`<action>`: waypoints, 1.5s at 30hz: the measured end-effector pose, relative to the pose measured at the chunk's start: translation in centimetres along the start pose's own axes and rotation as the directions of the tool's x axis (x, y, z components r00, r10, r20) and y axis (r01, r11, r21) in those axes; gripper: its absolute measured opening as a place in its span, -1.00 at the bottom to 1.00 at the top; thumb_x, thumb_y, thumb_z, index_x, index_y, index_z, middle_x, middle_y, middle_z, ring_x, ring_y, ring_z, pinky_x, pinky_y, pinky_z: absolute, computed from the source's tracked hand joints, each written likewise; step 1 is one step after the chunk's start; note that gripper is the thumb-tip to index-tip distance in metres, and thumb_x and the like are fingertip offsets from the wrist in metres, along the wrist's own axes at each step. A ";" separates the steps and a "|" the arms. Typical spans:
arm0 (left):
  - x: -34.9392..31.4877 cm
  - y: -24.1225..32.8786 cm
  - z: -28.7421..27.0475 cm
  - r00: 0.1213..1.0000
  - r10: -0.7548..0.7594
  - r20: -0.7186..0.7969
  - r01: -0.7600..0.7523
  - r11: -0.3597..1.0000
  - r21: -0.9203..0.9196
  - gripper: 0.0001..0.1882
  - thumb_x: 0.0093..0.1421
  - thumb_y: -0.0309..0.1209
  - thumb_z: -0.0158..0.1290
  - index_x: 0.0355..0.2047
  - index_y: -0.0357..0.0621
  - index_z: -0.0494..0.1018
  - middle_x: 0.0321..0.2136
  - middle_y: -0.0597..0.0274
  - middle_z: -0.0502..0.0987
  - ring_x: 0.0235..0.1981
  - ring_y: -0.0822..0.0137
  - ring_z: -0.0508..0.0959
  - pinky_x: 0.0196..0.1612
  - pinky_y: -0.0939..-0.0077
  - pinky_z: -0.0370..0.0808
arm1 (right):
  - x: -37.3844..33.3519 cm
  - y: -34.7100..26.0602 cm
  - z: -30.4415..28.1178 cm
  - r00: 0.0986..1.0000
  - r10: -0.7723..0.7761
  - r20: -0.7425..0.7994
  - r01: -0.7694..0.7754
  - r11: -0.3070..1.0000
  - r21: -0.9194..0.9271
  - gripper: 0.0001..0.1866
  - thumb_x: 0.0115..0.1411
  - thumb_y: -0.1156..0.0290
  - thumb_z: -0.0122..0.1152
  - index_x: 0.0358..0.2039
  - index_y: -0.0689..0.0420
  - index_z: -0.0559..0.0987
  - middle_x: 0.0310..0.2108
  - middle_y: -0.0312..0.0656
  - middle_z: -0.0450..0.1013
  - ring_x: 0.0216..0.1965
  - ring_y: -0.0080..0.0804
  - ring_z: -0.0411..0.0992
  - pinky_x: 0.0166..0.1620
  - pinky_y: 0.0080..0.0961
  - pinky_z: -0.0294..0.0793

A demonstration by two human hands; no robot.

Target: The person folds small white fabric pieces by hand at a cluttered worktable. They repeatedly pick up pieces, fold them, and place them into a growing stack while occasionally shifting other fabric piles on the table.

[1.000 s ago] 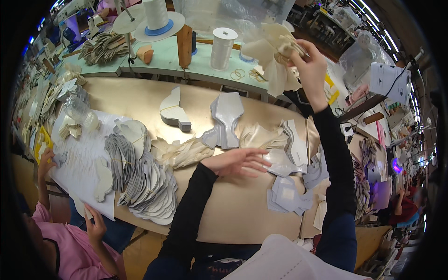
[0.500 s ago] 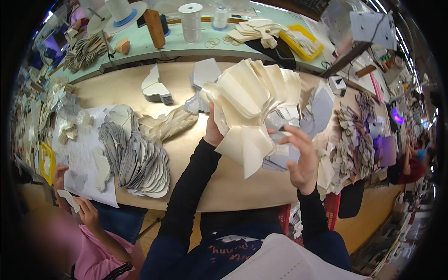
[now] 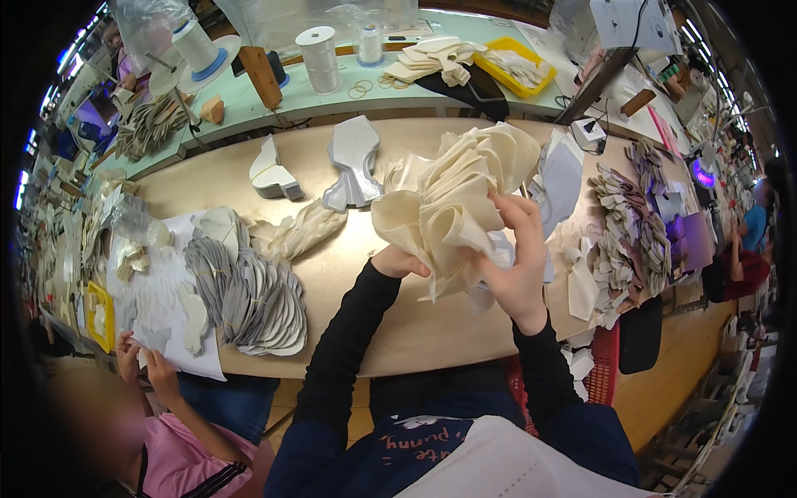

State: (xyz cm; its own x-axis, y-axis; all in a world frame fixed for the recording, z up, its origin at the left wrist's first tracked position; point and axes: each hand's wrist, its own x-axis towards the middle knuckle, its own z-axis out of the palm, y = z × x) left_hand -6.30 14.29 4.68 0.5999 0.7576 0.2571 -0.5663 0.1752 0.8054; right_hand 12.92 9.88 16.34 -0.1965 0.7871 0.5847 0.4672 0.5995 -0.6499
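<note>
A thick bundle of cream cut pieces (image 3: 452, 187) is held up over the middle of the table, its layers fanned and curled. My left hand (image 3: 400, 262) grips it from below on the left, its fingers partly hidden behind the pieces. On the right side my right hand (image 3: 519, 266) clasps the bundle, thumb and fingers bent around its edge. Behind it lie a stack of grey-white shaped pieces (image 3: 355, 162) and a smaller banded stack (image 3: 274, 172). Grey flat pieces (image 3: 563, 178) lie just right of the bundle.
Banded grey bundles (image 3: 257, 303) and a crumpled cream bundle (image 3: 299, 228) are on the left of the table (image 3: 374, 349). Beige bundles (image 3: 631, 224) are heaped at right. Thread spools (image 3: 319, 62) and a yellow tray (image 3: 531, 79) stand on the back shelf. A co-worker's hands (image 3: 149, 361) work at lower left.
My right hand, earlier apart with fingers spread, now grips the cream bundle. The bundle has bent and gathered between both hands, and my left hand shows lower on it.
</note>
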 end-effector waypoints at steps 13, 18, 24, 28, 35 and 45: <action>-1.2 0.7 0.9 0.959 0.007 -0.282 -0.092 0.954 -0.286 0.15 -0.06 0.45 0.10 0.35 -0.10 0.15 0.24 -0.05 0.33 0.20 -0.01 0.43 0.21 0.04 0.49 | -1.4 -1.3 2.2 0.984 -0.172 0.042 0.176 0.975 -0.133 -0.32 -0.19 0.38 0.63 -0.02 0.10 0.49 0.07 -0.03 0.27 0.00 -0.06 0.35 0.06 -0.24 0.40; -1.0 -0.6 -1.0 0.966 0.147 -0.211 -0.214 0.914 -0.344 0.17 -0.07 0.47 0.12 0.35 -0.07 0.14 0.24 -0.02 0.33 0.20 -0.01 0.43 0.21 0.03 0.49 | -1.3 -1.1 2.9 0.990 -0.130 -0.051 0.129 0.992 -0.018 -0.44 -0.16 0.47 0.57 -0.11 0.07 0.50 0.22 0.06 0.22 0.04 -0.03 0.36 0.09 -0.22 0.41; -1.7 -1.2 -1.9 0.958 0.164 -0.234 -0.213 0.956 -0.201 0.22 -0.08 0.47 0.15 0.38 -0.10 0.08 0.27 -0.04 0.29 0.22 0.01 0.42 0.20 0.00 0.50 | -1.7 -0.8 2.8 0.999 -0.038 -0.021 0.039 0.996 0.081 -0.45 -0.16 0.55 0.51 -0.11 0.07 0.49 0.29 0.10 0.17 0.00 -0.09 0.40 0.08 -0.19 0.42; -2.0 -2.2 -3.3 0.963 0.081 -0.258 -0.129 0.976 -0.174 0.14 -0.01 0.46 0.10 0.34 -0.12 0.12 0.26 -0.08 0.30 0.19 0.01 0.44 0.15 -0.01 0.54 | -2.2 -0.6 2.6 0.987 -0.163 -0.007 0.162 0.987 -0.014 -0.51 -0.13 0.57 0.51 -0.15 0.08 0.53 0.22 0.06 0.27 -0.02 -0.08 0.43 0.04 -0.23 0.47; -0.7 -2.4 -2.4 0.976 0.011 -0.217 -0.115 0.874 -0.472 0.11 0.11 0.44 0.01 0.37 -0.20 0.10 0.26 0.01 0.33 0.21 0.08 0.44 0.22 0.12 0.47 | -1.9 -0.1 3.3 0.958 -0.271 -0.092 0.284 0.938 0.198 -0.47 -0.06 0.55 0.51 -0.04 0.09 0.54 0.06 0.01 0.45 -0.01 -0.10 0.49 0.05 -0.26 0.49; 0.7 -0.3 0.9 0.984 -0.105 -0.143 0.040 0.916 -0.399 0.07 0.18 0.40 -0.06 0.41 -0.16 -0.01 0.33 0.04 0.22 0.29 0.07 0.34 0.27 0.11 0.41 | 0.7 0.6 1.7 0.817 0.576 -0.022 -0.383 0.571 0.726 -0.63 0.35 0.45 0.21 0.10 0.27 0.42 -0.06 -0.22 0.54 -0.07 -0.60 0.50 -0.02 -0.63 0.48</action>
State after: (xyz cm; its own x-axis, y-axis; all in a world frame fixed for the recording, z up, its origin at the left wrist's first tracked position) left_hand -5.21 14.22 5.12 0.5690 0.8172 0.0917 -0.7202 0.4414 0.5353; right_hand 11.56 11.03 15.50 0.1271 0.9853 0.1143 -0.2833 0.1465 -0.9478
